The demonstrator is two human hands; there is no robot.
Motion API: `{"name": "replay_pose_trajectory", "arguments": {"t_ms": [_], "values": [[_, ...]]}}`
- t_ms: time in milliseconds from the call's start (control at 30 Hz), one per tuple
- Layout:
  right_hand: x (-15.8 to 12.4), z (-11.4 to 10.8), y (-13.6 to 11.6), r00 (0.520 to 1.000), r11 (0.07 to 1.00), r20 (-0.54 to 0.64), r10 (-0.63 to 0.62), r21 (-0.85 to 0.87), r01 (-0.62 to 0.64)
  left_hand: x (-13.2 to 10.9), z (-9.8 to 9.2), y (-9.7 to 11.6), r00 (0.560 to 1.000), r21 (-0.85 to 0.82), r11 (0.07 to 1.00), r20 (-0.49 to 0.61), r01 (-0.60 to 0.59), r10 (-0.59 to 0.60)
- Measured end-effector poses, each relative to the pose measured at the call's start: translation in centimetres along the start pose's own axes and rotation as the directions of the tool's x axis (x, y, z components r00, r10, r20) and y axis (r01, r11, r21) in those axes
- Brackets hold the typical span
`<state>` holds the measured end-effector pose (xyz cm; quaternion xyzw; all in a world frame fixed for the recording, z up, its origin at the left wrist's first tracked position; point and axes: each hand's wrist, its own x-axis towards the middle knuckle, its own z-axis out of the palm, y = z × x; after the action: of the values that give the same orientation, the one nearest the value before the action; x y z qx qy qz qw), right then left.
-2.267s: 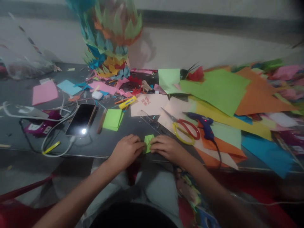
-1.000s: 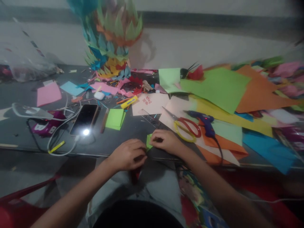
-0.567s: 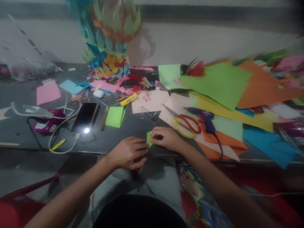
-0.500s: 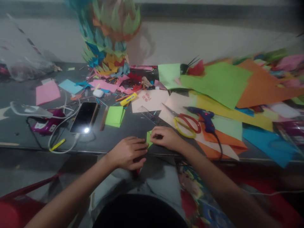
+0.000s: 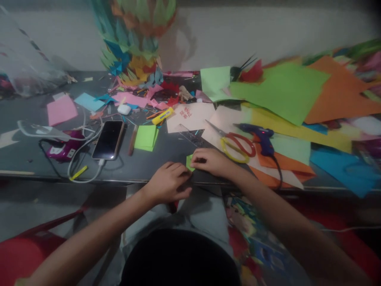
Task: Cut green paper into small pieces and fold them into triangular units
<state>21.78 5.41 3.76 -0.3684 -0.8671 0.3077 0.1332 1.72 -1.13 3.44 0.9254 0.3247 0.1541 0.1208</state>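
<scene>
At the front edge of the dark table, a small piece of green paper (image 5: 189,162) lies between my two hands, partly covered by them. My right hand (image 5: 210,163) is closed, its curled fingers pinching the paper's right side against the tabletop. My left hand (image 5: 169,182) reaches over the table edge from the left; its fingers are loosely bent with the thumb apart, and the fingertips come up to the paper's lower left corner. Nothing shows in the left palm, which faces down. Scissors (image 5: 235,149) with red and yellow handles lie beyond my right hand.
A stack of green paper squares (image 5: 145,138), a phone (image 5: 108,140) on a white cable and a purple power strip (image 5: 63,149) lie left. A blue glue gun (image 5: 263,141) and coloured sheets (image 5: 285,91) spread right. Behind stands a folded-paper sculpture (image 5: 133,51).
The view has tilted and shifted slightly, so the table sits higher. The phone's bright light no longer shows. Both hands stay at the green paper, the left fingertips a little nearer its corner.
</scene>
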Motion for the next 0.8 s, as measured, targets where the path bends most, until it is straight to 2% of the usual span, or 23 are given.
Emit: {"name": "replay_pose_trajectory", "arguments": {"t_ms": [100,200,300,400,600,800], "values": [[-0.1,0.0,-0.4,0.999,0.998,-0.005,0.044,-0.040,-0.044,-0.1,0.6,0.5,0.993,-0.041,0.999,-0.108,0.033,-0.037],[-0.7,0.1,-0.7,0.991,0.994,-0.101,0.087,-0.063,-0.093,-0.3,1.3,0.9,0.975,-0.077,0.993,-0.198,0.087,-0.101],[-1.5,0.1,-0.6,0.985,0.996,-0.156,0.079,-0.019,-0.083,-0.3,1.7,1.1,0.957,-0.098,0.987,-0.249,0.124,-0.145],[-1.7,-0.2,-0.2,0.987,0.997,-0.138,0.080,0.011,-0.079,-0.2,1.8,1.1,0.952,-0.109,0.987,-0.270,0.122,-0.147],[-0.9,-0.7,-0.2,0.979,0.979,-0.068,0.192,-0.049,-0.196,-0.5,1.8,1.0,0.956,-0.098,0.988,-0.258,0.116,-0.137],[-0.5,-0.9,-0.5,0.967,0.964,-0.043,0.251,-0.075,-0.253,-0.6,1.9,1.1,0.959,-0.073,0.991,-0.252,0.115,-0.130]]}}
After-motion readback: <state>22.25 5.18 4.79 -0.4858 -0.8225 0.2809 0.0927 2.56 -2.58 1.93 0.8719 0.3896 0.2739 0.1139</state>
